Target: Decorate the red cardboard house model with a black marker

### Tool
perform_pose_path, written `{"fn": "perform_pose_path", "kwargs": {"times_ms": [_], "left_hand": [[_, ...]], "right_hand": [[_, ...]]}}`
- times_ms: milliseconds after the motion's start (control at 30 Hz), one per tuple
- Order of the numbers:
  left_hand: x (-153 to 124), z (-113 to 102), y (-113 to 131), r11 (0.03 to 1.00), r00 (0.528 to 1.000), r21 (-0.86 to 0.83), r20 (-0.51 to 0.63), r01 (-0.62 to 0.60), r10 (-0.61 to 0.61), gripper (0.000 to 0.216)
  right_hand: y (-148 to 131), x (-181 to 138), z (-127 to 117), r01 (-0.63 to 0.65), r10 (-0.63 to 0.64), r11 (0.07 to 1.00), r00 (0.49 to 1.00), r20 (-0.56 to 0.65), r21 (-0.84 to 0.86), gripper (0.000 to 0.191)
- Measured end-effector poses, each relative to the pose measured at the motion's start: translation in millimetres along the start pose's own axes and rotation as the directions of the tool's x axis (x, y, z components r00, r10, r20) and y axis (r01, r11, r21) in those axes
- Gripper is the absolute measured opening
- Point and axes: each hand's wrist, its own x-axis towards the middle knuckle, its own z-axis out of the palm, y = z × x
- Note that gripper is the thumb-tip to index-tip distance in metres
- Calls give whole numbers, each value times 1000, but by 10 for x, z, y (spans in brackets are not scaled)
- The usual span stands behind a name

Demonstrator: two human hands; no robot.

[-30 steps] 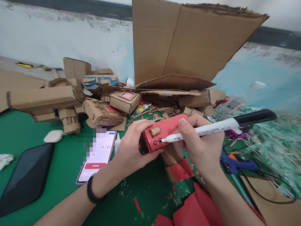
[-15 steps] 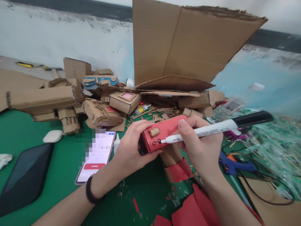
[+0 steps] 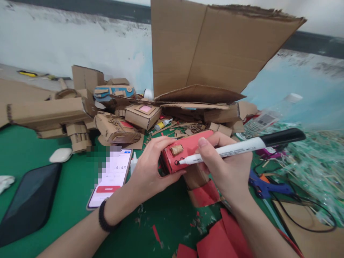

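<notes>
Tablet [image 3: 28, 200] lay at the far left of the green worktop [image 3: 70, 186], with a phone [image 3: 111, 177] just right of it. Left hand [image 3: 150, 168] was closed around the near end of a red box [image 3: 185, 150], held above the worktop. Right hand [image 3: 228, 168] pinched a marker [image 3: 242, 147], its tip touching the box's end face. Glue gun [image 3: 266, 186] lay near the right wrist.

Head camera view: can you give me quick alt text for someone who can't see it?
The left hand holds a small red box while the right hand presses a marker tip to its end face. A phone and cardboard pieces lie on the green table.
</notes>
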Motion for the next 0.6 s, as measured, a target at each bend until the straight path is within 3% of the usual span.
{"fn": "perform_pose_path", "kwargs": {"times_ms": [600], "left_hand": [[4,-4,-4,1000,1000,4,1,-17,17,68]], "right_hand": [[-13,23,-28,-3,4,1000,999,-45,14,38]]}}
